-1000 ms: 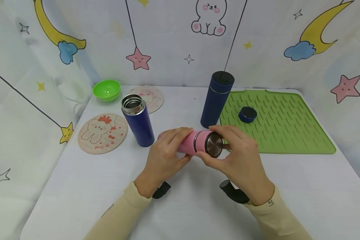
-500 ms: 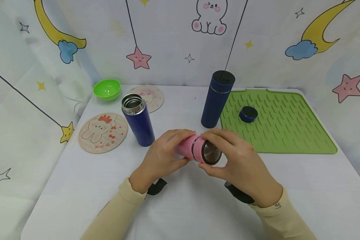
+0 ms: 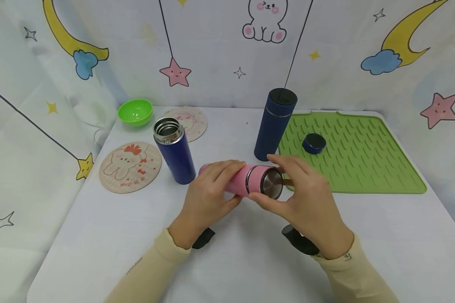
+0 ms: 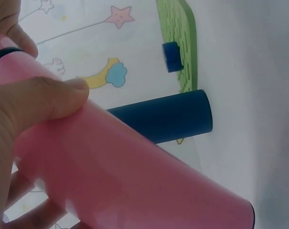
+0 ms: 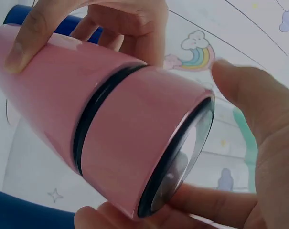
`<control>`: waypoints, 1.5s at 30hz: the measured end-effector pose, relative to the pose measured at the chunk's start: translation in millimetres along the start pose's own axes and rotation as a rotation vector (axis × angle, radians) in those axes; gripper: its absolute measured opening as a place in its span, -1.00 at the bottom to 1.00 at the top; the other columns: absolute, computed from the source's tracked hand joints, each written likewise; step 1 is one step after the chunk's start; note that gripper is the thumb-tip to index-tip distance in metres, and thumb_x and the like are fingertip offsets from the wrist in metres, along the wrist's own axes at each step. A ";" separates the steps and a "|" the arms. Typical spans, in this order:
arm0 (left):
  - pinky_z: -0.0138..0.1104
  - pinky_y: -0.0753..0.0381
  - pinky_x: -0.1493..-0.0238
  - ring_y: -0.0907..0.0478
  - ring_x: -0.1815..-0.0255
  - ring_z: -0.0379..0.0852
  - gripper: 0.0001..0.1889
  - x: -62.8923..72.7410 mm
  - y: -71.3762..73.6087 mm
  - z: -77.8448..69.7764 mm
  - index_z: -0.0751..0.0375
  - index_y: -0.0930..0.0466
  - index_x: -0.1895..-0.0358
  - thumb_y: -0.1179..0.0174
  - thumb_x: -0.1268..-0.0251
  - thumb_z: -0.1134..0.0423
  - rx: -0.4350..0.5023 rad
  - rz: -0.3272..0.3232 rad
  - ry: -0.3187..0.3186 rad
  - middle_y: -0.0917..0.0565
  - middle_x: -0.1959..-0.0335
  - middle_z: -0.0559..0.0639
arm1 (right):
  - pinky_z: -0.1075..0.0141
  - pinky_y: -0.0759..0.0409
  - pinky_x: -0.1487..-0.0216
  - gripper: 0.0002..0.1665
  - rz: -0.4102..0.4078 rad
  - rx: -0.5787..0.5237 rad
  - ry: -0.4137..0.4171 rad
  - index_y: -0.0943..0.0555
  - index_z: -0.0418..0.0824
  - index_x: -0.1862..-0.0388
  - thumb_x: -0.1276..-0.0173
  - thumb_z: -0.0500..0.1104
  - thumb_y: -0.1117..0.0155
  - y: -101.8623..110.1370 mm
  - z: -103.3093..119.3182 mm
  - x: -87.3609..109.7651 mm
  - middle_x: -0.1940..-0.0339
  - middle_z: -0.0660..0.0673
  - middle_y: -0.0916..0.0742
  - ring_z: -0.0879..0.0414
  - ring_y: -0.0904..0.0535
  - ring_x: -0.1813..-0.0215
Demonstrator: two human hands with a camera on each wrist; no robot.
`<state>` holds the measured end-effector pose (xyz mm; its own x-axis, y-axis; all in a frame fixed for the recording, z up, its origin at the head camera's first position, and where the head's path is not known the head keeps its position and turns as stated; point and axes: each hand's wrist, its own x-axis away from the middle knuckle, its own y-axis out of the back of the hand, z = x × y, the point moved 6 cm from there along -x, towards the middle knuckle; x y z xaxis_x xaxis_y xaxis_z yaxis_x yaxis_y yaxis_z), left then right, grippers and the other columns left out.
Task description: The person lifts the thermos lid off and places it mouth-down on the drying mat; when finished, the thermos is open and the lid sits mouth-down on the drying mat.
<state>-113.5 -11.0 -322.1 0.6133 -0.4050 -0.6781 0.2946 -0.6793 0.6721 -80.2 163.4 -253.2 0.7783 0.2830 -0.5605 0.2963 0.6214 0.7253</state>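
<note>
A pink thermos point(image 3: 239, 181) with a steel-topped cap point(image 5: 130, 138) lies tilted sideways between both hands, cap end toward the right. My left hand point(image 3: 208, 198) grips its body, thumb point(image 4: 58, 102) along one side in the left wrist view. Around the cap curl the fingers of my right hand point(image 3: 307, 202); in the right wrist view its thumb point(image 5: 240, 86) stands just off the cap's rim, with fingertips below. A dark seam separates cap from body. Left of the hands stands a blue thermos point(image 3: 178, 162), its steel mouth uncovered.
Behind the hands stands a dark blue thermos point(image 3: 273, 130) with its top covered. On the green mat point(image 3: 371, 160) at right lies a small blue cap point(image 3: 314, 143). A round coaster point(image 3: 115, 179), another coaster point(image 3: 197, 126) and a green bowl point(image 3: 134, 112) are at left.
My right hand has turned around the cap and back again. The pink thermos dipped toward me half a second ago and has risen back to about its earlier position.
</note>
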 end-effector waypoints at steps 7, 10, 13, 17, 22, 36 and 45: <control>-0.19 -0.73 -0.23 -0.73 -0.12 0.00 -0.34 -1.7 0.8 -7.6 0.13 -0.63 -0.25 -0.61 0.00 0.13 -0.134 -0.076 -0.027 -0.75 -0.11 0.03 | 0.23 -0.82 0.30 -0.31 -0.044 0.007 -0.109 -0.72 -0.32 -0.05 0.01 -0.02 -0.76 -0.3 -3.4 0.0 0.13 -0.21 -0.80 0.07 -0.75 0.18; -0.19 -0.73 -0.22 -0.73 -0.10 0.01 -0.35 -2.2 0.3 -8.4 0.13 -0.64 -0.23 -0.60 0.01 0.13 -0.141 -0.088 -0.028 -0.76 -0.10 0.03 | 0.22 -0.82 0.30 -0.34 -0.054 0.012 -0.105 -0.72 -0.32 -0.02 0.01 -0.03 -0.76 0.1 -3.1 -0.4 0.15 -0.21 -0.80 0.07 -0.75 0.19; -0.17 -0.74 -0.21 -0.73 -0.11 0.01 -0.32 -1.8 -1.4 -7.2 0.13 -0.63 -0.24 -0.63 0.04 0.14 -0.113 -0.078 -0.023 -0.76 -0.11 0.04 | 0.24 -0.82 0.29 -0.35 -0.057 0.009 -0.090 -0.73 -0.32 -0.01 0.02 -0.05 -0.76 1.2 -2.4 -0.4 0.14 -0.19 -0.81 0.08 -0.76 0.18; -0.18 -0.73 -0.23 -0.71 -0.17 0.01 -0.27 -0.8 -4.7 -2.9 0.13 -0.59 -0.27 -0.65 0.07 0.16 -0.033 -0.035 0.002 -0.74 -0.15 0.05 | 0.26 -0.81 0.27 -0.34 -0.059 0.004 -0.056 -0.73 -0.32 -0.01 0.06 -0.07 -0.77 2.5 -0.6 -0.4 0.14 -0.17 -0.81 0.10 -0.76 0.15; -0.19 -0.71 -0.27 -0.67 -0.22 0.00 -0.23 -0.4 -6.9 0.9 0.12 -0.56 -0.30 -0.66 0.09 0.20 0.044 0.002 0.031 -0.71 -0.18 0.05 | 0.28 -0.81 0.26 -0.32 -0.067 0.002 -0.015 -0.73 -0.31 -0.01 0.10 -0.09 -0.78 4.0 1.8 -0.9 0.14 -0.15 -0.81 0.10 -0.76 0.16; -0.17 -0.68 -0.31 -0.64 -0.25 0.00 -0.22 -1.7 -7.6 5.2 0.10 -0.54 -0.31 -0.66 0.09 0.22 0.088 0.009 0.066 -0.69 -0.21 0.04 | 0.27 -0.81 0.25 -0.29 -0.108 -0.007 0.019 -0.74 -0.28 -0.04 0.16 -0.12 -0.79 12.4 1.6 0.7 0.09 -0.15 -0.83 0.07 -0.78 0.10; -0.17 -0.69 -0.29 -0.67 -0.19 -0.02 -0.21 -5.6 -5.2 13.5 0.16 -0.49 -0.33 -0.66 0.05 0.20 0.164 -0.033 0.133 -0.69 -0.20 0.05 | 0.54 -0.72 0.15 -0.29 -0.141 -0.038 -0.023 -0.76 -0.27 -0.04 0.19 -0.16 -0.81 18.6 -6.2 3.9 0.09 -0.12 -0.84 0.09 -0.77 0.10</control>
<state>-128.4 -13.5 -325.8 0.6998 -0.3043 -0.6463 0.1990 -0.7859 0.5854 -75.1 180.6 -244.4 0.7432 0.1746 -0.6459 0.3823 0.6814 0.6241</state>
